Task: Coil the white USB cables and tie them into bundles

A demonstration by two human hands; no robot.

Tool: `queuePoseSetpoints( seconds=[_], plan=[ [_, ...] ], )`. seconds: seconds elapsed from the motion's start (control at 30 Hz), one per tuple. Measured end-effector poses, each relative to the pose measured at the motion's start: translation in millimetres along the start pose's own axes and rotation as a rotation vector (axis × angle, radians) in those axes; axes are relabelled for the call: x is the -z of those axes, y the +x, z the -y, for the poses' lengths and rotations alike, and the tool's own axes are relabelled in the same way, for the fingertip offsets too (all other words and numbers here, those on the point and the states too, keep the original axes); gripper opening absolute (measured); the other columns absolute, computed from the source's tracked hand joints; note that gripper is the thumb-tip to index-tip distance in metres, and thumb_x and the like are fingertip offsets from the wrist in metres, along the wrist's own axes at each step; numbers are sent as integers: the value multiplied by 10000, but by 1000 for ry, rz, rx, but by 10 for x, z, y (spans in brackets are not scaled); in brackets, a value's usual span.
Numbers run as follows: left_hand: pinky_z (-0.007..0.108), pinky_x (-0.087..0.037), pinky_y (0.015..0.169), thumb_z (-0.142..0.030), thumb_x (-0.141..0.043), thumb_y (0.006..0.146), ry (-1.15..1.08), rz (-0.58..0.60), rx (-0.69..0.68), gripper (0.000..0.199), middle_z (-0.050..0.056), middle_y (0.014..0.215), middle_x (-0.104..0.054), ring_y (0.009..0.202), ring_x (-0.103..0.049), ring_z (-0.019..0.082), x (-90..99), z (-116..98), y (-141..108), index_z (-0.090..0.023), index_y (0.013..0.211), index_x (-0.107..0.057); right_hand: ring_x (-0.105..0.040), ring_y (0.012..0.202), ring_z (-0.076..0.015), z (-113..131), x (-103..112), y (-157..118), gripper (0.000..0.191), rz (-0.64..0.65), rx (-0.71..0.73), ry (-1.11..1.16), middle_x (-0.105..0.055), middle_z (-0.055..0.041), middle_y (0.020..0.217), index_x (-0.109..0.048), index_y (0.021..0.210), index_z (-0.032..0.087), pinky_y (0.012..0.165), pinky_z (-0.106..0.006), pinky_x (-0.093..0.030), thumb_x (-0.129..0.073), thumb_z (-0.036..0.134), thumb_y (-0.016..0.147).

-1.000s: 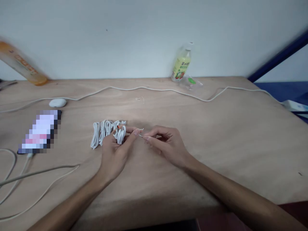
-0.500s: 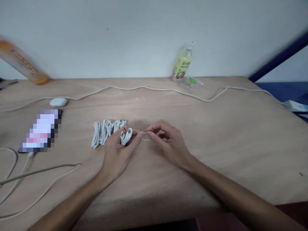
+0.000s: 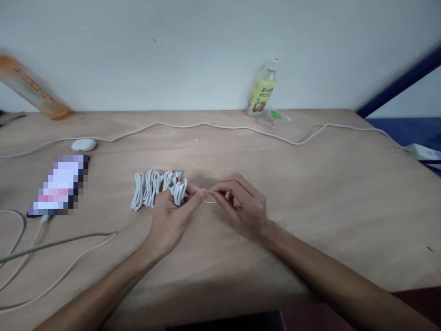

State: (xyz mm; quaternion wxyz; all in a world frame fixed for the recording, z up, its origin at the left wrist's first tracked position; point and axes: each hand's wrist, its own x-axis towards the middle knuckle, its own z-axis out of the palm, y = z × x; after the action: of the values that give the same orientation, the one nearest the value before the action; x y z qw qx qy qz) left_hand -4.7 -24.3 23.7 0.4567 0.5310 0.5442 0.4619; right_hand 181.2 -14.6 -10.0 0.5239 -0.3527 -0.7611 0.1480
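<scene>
A coiled white USB cable (image 3: 179, 192) rests in my left hand (image 3: 172, 216), between thumb and fingers. The left thumb and a fingertip also pinch a thin white twist tie (image 3: 209, 201), whose loose end hangs below the fingertips. My right hand (image 3: 246, 207) is closed in a pinch on the same tie, its fingertips almost touching the left ones. Just beyond and left of my left hand lies a row of several bundled white cables (image 3: 148, 189), partly covered by that hand.
Loose thin ties (image 3: 203, 141) lie farther back on the wooden table (image 3: 310, 197). A long white cord (image 3: 234, 127) crosses behind them. At left are a phone (image 3: 60, 184), a white case (image 3: 83, 145) and an orange bottle (image 3: 34, 92). A yellow-labelled bottle (image 3: 262, 89) stands by the wall.
The coiled cable has turned in my left hand, so its orange-tipped plug has shifted. My right hand has rolled slightly, and both hands keep their pinch on the tie.
</scene>
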Motion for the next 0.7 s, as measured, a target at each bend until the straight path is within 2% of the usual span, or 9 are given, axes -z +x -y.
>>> queuePoseSetpoints(
  seconds=[0.27, 0.53, 0.7],
  plan=[
    [270, -419, 558, -366, -778, 868, 64, 2, -126, 241, -30, 621, -558, 601, -486, 142, -1, 10, -3, -218, 690, -711, -648, 717, -135, -1, 67, 60, 133, 131, -145, 118, -732, -19, 861, -730, 954, 222, 539, -231, -514, -666, 193, 1067],
    [271, -406, 561, -365, -794, 869, 57, 14, -116, 259, -40, 620, -526, 602, -465, 138, -2, 27, -7, -223, 682, -684, -676, 728, -139, -35, 69, 45, 130, 130, -29, 49, -764, -41, 884, -763, 1014, 211, 548, -235, -528, -660, 163, 1078],
    [275, -428, 556, -364, -789, 852, 67, 4, -115, 251, -35, 610, -548, 598, -485, 142, -13, 8, -9, -228, 671, -678, -686, 707, -159, -26, 79, 41, 173, 106, 46, -28, -768, -38, 853, -779, 1001, 239, 622, -287, -595, -645, 151, 1065]
  ],
)
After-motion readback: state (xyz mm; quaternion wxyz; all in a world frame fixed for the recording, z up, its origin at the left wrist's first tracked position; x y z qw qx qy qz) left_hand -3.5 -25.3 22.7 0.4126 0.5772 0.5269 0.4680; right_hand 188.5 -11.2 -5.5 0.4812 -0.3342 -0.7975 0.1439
